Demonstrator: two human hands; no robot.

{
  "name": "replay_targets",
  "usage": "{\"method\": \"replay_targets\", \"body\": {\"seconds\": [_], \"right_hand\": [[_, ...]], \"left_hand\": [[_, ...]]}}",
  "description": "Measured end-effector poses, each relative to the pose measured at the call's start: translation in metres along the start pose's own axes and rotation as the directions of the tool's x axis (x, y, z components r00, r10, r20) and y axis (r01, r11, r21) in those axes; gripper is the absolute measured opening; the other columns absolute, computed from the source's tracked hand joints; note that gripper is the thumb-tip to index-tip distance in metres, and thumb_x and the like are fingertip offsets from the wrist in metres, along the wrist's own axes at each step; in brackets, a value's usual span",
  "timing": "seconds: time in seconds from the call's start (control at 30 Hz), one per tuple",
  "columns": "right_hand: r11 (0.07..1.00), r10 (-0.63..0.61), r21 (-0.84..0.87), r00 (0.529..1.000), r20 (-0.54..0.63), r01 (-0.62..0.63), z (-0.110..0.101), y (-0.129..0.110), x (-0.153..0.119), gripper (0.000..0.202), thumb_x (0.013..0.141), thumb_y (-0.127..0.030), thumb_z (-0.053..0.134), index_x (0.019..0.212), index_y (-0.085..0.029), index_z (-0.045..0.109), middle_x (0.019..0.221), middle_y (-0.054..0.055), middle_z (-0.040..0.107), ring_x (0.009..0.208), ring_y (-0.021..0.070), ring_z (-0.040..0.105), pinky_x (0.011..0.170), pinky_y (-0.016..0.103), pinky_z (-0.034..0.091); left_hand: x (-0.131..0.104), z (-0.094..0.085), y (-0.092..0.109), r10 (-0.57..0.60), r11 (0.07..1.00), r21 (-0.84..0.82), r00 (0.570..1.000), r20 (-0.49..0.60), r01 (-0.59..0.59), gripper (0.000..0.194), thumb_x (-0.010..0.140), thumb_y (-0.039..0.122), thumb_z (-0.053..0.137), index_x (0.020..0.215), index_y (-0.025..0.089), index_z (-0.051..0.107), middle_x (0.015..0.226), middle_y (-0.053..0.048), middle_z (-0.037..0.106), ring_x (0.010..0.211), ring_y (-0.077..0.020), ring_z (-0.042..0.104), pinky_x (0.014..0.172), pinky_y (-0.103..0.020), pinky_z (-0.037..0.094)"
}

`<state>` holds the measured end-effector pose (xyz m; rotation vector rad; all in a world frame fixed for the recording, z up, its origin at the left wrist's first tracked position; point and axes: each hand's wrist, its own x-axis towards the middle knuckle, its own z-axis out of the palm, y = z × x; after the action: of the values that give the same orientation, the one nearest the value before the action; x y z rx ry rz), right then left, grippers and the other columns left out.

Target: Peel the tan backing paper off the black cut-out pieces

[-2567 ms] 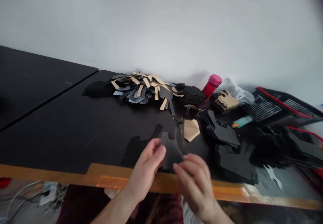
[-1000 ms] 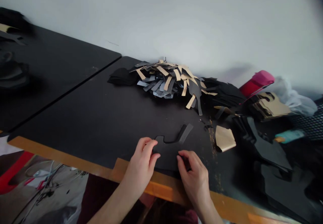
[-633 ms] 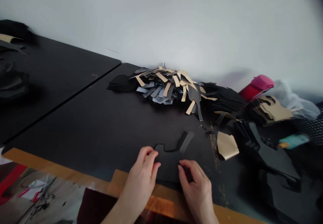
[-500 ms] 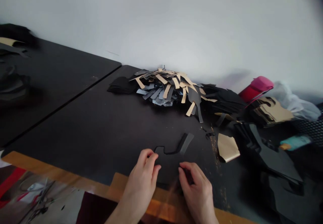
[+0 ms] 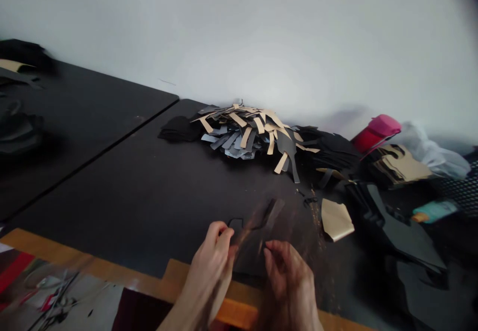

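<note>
My left hand [image 5: 213, 260] pinches the left edge of a dark cut piece [image 5: 249, 251] near the table's front edge. The piece has a notched black upper edge and a grey strip [image 5: 275, 211] sticking up at its right. At the piece's right side is my right hand [image 5: 289, 271], thumb and fingertips close together; motion smears it, and I cannot make out what lies between its fingers. The dark piece barely stands out against the black table [image 5: 157, 186].
A heap of tan and grey strips [image 5: 246, 127] lies at the back. A tan scrap [image 5: 336, 219], dark stacked pieces [image 5: 403, 231], a teal bottle [image 5: 435, 211], a pink case [image 5: 377, 133] and a plastic bag [image 5: 440, 154] are on the right. Wooden edging [image 5: 93, 266] runs along the front.
The area around the dark piece and my right hand is more blurred now. My left hand keeps its pinch in nearly the same place. The view has shifted slightly.
</note>
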<state>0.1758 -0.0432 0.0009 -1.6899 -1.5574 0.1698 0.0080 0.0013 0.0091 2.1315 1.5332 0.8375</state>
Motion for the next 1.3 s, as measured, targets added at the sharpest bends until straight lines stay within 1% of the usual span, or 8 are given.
{"method": "replay_targets", "body": {"seconds": [0.1, 0.33, 0.53, 0.8, 0.93, 1.1, 1.2, 1.3], "right_hand": [[1.000, -0.012, -0.007, 0.997, 0.074, 0.012, -0.002, -0.001, 0.002, 0.012, 0.089, -0.026, 0.050, 0.086, -0.021, 0.061, 0.073, 0.001, 0.064, 0.063, 0.0142, 0.063, 0.059, 0.022, 0.051], [0.999, -0.021, -0.023, 0.997, 0.071, 0.023, -0.005, -0.003, 0.004, 0.012, 0.088, -0.024, 0.050, 0.086, -0.021, 0.061, 0.074, 0.000, 0.062, 0.062, 0.0130, 0.061, 0.058, 0.022, 0.049], [0.999, 0.028, -0.032, 0.995, 0.097, -0.025, -0.006, -0.003, 0.003, 0.011, 0.087, -0.023, 0.051, 0.087, -0.020, 0.062, 0.074, 0.000, 0.063, 0.061, 0.0129, 0.059, 0.059, 0.023, 0.048], [0.998, 0.055, -0.031, 0.993, 0.102, -0.052, -0.006, -0.004, 0.002, 0.011, 0.086, -0.022, 0.051, 0.088, -0.020, 0.062, 0.077, 0.000, 0.063, 0.065, 0.0130, 0.060, 0.061, 0.023, 0.047], [0.997, 0.067, -0.030, 0.992, 0.106, -0.064, -0.006, -0.004, 0.002, 0.012, 0.086, -0.021, 0.051, 0.087, -0.020, 0.063, 0.076, 0.000, 0.062, 0.064, 0.0127, 0.058, 0.060, 0.023, 0.047], [0.999, 0.035, -0.016, 0.995, 0.095, -0.033, -0.006, -0.002, 0.002, 0.011, 0.086, -0.021, 0.052, 0.088, -0.020, 0.062, 0.075, 0.000, 0.061, 0.062, 0.0122, 0.057, 0.060, 0.023, 0.046], [0.999, 0.036, -0.027, 0.995, 0.097, -0.034, -0.007, -0.003, 0.002, 0.010, 0.086, -0.022, 0.052, 0.088, -0.020, 0.062, 0.076, 0.000, 0.062, 0.062, 0.0117, 0.057, 0.059, 0.022, 0.045], [0.998, 0.041, -0.041, 0.994, 0.101, -0.037, -0.007, -0.004, 0.002, 0.010, 0.087, -0.023, 0.052, 0.088, -0.020, 0.062, 0.074, -0.001, 0.061, 0.060, 0.0119, 0.057, 0.058, 0.022, 0.045]], "left_hand": [[0.000, -0.001, 0.001, 0.001, 1.000, 0.023, 1.000, 0.015, -0.002, 0.020, 0.084, 0.013, 0.040, 0.097, 0.021, 0.053, 0.101, -0.007, 0.056, 0.080, -0.0182, 0.065, 0.068, -0.029, 0.055], [0.001, 0.000, 0.002, 0.011, 0.999, 0.039, 1.000, -0.001, -0.011, 0.017, 0.083, 0.012, 0.043, 0.094, 0.021, 0.052, 0.097, -0.005, 0.055, 0.071, -0.0151, 0.064, 0.061, -0.025, 0.053], [0.009, -0.010, 0.007, -0.046, 0.987, 0.159, 0.982, 0.181, 0.017, 0.014, 0.084, 0.014, 0.047, 0.095, 0.019, 0.055, 0.101, -0.006, 0.054, 0.069, -0.0162, 0.063, 0.062, -0.028, 0.050], [0.032, -0.030, 0.020, -0.112, 0.944, 0.329, 0.901, 0.420, -0.036, 0.007, 0.085, 0.022, 0.054, 0.089, 0.020, 0.059, 0.100, -0.002, 0.056, 0.067, -0.0153, 0.063, 0.055, -0.025, 0.042], [0.038, -0.040, 0.019, -0.134, 0.950, 0.311, 0.868, 0.479, -0.024, 0.021, 0.090, 0.020, 0.042, 0.089, 0.023, 0.063, 0.101, 0.000, 0.057, 0.066, -0.0141, 0.063, 0.055, -0.026, 0.040], [0.029, -0.049, 0.000, -0.087, 0.996, 0.027, 0.881, 0.465, 0.084, 0.030, 0.090, 0.015, 0.034, 0.100, 0.025, 0.061, 0.102, 0.001, 0.058, 0.076, -0.0131, 0.062, 0.069, -0.027, 0.046], [0.016, -0.050, -0.009, -0.086, 0.991, -0.065, 0.931, 0.355, 0.117, 0.025, 0.091, 0.019, 0.037, 0.103, 0.023, 0.058, 0.104, -0.001, 0.057, 0.086, -0.0150, 0.061, 0.076, -0.028, 0.047], [-0.001, -0.046, -0.012, -0.055, 0.995, -0.073, 0.969, 0.239, 0.075, 0.019, 0.091, 0.023, 0.040, 0.098, 0.022, 0.057, 0.103, -0.003, 0.057, 0.084, -0.0149, 0.060, 0.075, -0.028, 0.049]]}}
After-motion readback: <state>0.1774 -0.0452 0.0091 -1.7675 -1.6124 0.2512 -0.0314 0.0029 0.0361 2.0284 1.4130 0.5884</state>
